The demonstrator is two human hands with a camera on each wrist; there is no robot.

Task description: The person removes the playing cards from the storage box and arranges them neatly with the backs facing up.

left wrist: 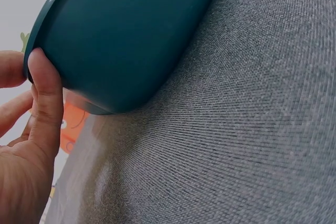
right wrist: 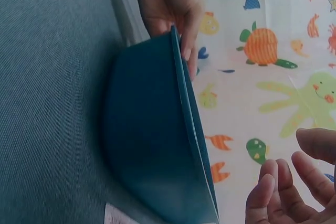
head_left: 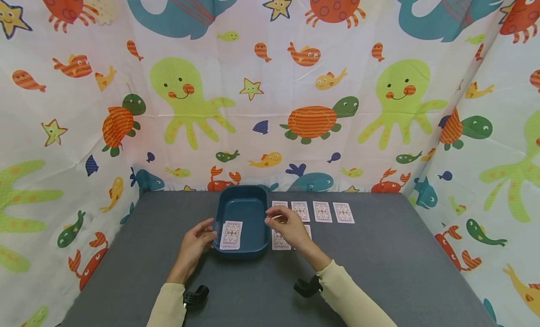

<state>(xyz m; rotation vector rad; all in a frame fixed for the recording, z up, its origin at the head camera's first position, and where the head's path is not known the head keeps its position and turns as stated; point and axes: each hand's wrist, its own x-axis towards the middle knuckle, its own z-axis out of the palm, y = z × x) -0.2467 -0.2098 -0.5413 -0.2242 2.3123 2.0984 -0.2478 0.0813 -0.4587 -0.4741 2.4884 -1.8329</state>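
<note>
A dark blue plastic basin [head_left: 242,253] stands on the table. My left hand [head_left: 195,245] pinches its left rim, the thumb [left wrist: 46,85] against the outer wall and a finger over the edge. Inside the basin, at the near left, playing cards [head_left: 231,235] lie face down, slightly fanned. Over the basin's right rim hovers my right hand [head_left: 291,227], fingers loosely bent and holding nothing; the right wrist view shows a gap between its fingertips [right wrist: 269,182] and the rim. Beneath and beside this hand, face-down cards [head_left: 322,211] lie in two rows, some partly hidden by it.
The grey table [head_left: 379,270] runs back to a hanging cloth [head_left: 270,153] printed with sea animals, which also closes off both sides. Each wrist wears a black strap device [head_left: 196,296]. One card's edge [right wrist: 118,216] shows beside the basin in the right wrist view.
</note>
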